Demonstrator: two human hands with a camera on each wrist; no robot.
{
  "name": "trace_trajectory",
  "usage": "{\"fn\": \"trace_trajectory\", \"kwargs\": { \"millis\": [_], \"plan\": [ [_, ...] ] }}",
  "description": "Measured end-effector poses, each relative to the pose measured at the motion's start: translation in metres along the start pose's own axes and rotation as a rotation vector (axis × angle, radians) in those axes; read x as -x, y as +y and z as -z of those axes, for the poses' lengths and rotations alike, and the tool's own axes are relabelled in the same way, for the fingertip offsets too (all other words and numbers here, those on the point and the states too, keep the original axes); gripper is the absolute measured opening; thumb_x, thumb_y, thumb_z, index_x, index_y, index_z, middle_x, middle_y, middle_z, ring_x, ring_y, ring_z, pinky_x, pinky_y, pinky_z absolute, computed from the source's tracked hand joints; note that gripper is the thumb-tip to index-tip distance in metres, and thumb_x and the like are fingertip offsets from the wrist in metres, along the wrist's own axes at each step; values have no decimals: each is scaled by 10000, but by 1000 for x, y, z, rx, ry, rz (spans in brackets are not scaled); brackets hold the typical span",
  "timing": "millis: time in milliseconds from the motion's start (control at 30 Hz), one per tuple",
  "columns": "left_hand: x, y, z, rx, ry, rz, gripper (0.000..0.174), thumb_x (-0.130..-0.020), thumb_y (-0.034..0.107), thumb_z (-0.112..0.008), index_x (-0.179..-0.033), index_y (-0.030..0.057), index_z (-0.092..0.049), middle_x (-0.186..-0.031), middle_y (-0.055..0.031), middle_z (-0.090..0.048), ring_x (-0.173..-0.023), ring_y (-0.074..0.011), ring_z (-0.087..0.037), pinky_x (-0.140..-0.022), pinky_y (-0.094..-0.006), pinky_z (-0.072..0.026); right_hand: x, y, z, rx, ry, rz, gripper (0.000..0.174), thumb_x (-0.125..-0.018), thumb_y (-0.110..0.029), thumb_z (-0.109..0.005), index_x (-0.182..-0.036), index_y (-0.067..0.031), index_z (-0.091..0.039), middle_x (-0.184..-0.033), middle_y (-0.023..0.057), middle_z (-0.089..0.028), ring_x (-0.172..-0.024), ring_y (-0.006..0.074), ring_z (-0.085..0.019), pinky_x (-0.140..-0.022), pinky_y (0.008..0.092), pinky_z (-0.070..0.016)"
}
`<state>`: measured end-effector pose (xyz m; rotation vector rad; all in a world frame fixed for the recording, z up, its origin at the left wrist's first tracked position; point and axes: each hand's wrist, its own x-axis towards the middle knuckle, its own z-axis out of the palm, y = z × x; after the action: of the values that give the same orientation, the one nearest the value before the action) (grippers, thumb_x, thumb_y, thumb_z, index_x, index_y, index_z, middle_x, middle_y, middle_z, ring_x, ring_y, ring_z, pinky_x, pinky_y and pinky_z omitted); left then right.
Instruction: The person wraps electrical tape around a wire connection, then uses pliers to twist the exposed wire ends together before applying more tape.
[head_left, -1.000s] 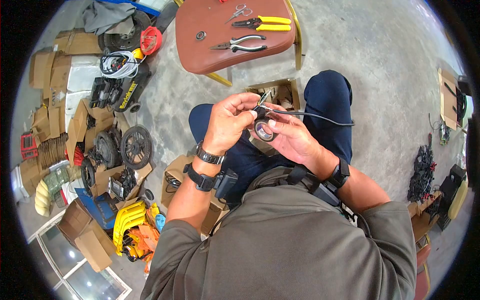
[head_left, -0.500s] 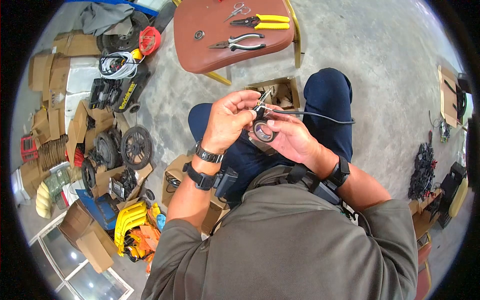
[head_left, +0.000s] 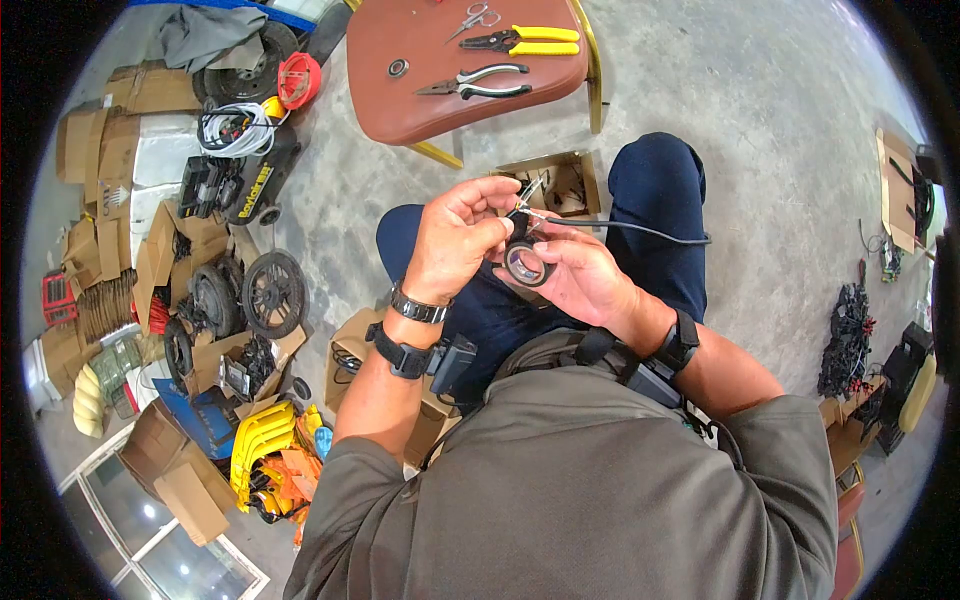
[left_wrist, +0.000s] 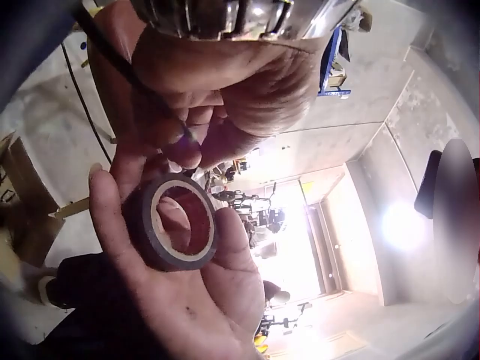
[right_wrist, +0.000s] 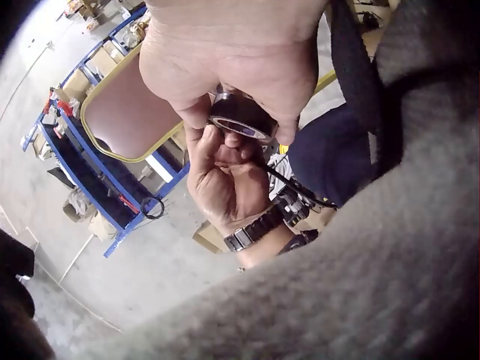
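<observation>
Above the lap, my left hand [head_left: 455,245] pinches the wire joint between thumb and fingers. Thin light wire ends [head_left: 537,188] stick out past its fingertips. A black cable [head_left: 640,231] runs from that spot rightward across the right knee. My right hand [head_left: 590,278] holds a roll of black electrical tape [left_wrist: 147,238] between thumb and fingers, just below the joint. In the left wrist view the roll faces the camera, its hole framed by a pale core. The right wrist view shows the roll edge-on beneath the right palm, close to the left fingers.
Ahead stands a brown chair seat [head_left: 400,110] bearing yellow-handled wire strippers [head_left: 545,42], pliers [head_left: 490,82], scissors [head_left: 478,18] and a small ring [head_left: 398,68]. An open cardboard box [head_left: 590,185] sits between the knees and the chair. Boxes, wheels [head_left: 273,296] and yellow parts [head_left: 262,440] crowd the left floor.
The tape roll has shifted slightly toward the body and away from the joint. The left hand keeps its pinch, and both hands stay in nearly the same place.
</observation>
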<state>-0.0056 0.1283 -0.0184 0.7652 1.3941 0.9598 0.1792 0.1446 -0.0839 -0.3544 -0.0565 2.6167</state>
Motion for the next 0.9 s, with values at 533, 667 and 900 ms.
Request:
{"fn": "trace_trajectory", "kwargs": {
  "millis": [533, 667, 900],
  "plan": [
    [-4, 6, 1, 49, -107, 81, 505, -841, -82, -574, -1339, -5, -548, -1108, -130, -712, -663, -77, -604, -585, -207, -501, 0, 0, 2, 51, 24, -28, 470, -903, -57, -533, -1370, -21, -487, -1251, 109, -629, -1175, 258, -631, -1076, 513, -467],
    [-5, 5, 2, 67, -118, 76, 507, -838, -77, -581, -1339, -9, -543, -1116, -149, -721, -634, -79, -603, -563, -205, -494, 0, -1, 3, 77, 39, -34, 461, -902, -61, -530, -1360, -16, -493, -1243, 117, -632, -1166, 259, -633, -1070, 510, -472],
    [-5, 3, 2, 83, -83, 71, 457, -859, -100, -573, -1310, -35, -547, -1094, -129, -697, -663, -80, -608, -576, -213, -506, 0, 0, 6, 66, -3, -13, 451, -913, -71, -514, -1360, -21, -490, -1249, 124, -630, -1153, 269, -637, -1072, 514, -469]
  ]
}}
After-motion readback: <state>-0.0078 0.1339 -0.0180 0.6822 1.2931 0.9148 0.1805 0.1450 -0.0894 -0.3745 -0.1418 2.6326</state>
